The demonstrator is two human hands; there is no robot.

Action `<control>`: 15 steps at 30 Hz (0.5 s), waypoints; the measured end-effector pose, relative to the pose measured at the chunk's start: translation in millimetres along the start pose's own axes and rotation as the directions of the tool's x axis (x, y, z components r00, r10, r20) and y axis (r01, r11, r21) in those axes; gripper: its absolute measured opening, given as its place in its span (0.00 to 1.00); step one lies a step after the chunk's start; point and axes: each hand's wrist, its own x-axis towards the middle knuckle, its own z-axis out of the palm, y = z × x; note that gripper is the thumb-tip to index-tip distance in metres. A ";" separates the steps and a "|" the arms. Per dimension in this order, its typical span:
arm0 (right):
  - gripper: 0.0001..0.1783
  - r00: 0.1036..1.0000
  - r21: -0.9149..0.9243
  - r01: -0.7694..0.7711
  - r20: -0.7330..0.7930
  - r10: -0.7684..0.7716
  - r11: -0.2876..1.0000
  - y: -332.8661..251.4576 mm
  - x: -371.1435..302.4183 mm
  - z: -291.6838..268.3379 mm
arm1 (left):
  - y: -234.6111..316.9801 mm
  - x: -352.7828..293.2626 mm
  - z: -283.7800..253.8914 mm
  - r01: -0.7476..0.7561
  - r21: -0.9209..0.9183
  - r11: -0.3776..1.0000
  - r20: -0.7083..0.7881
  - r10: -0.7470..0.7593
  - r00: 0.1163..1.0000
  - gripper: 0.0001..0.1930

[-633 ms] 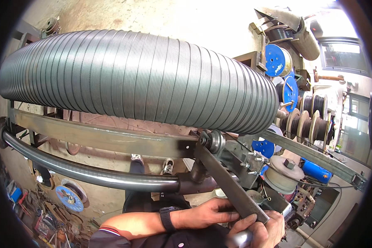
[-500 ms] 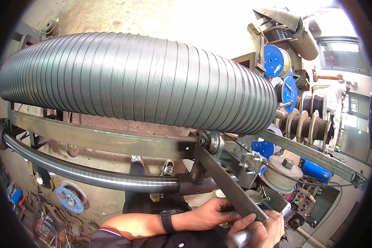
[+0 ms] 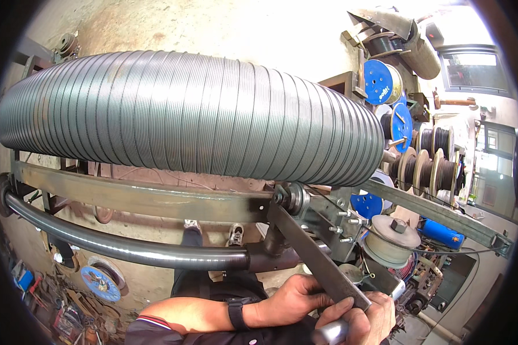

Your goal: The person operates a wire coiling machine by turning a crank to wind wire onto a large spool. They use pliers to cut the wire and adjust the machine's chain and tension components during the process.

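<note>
Working at lower right, with both hands at the low end of a flat steel bar. Gripping the shiny handle there in the right hand, clamped in a fist, with the thumb laid over the bar's end. Holding the left hand curled right beside the bar's left edge, with fingertips partly hidden behind it; cannot tell whether clamped on anything there. Wearing a black watch on the left wrist and a dark sleeve with red and white trim.

On the bar: sloping from near a roller down and rightward to the right hand, passing in front of a dark socket in this view.

Across the upper half: a large coil, grey, wound in close turns with darker lines at intervals. Below it, a long beam; lower again, a polished pipe running into the socket. Between beam and pipe, a shoe on the floor.

Right of the bar: bolts, a pale spool topped with a nut, a blue cylinder just beside. Higher up, blue-faced spools and brown wire reels.
</note>
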 end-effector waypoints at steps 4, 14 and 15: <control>0.13 1.000 -0.002 0.007 -0.008 -0.007 1.000 -1.3 0.9 0.2 | -6.1 -1.8 0.0 0.018 0.040 0.999 -0.017 -0.018 1.000 0.13; 0.11 1.000 -0.017 0.002 -0.026 -0.003 1.000 -6.3 1.7 1.9 | -28.7 -0.5 -6.6 0.014 0.002 1.000 0.028 -0.014 1.000 0.14; 0.11 1.000 -0.018 -0.003 -0.026 0.003 1.000 -7.2 1.8 2.0 | -27.8 -1.2 -6.5 0.006 0.006 1.000 0.028 -0.006 1.000 0.14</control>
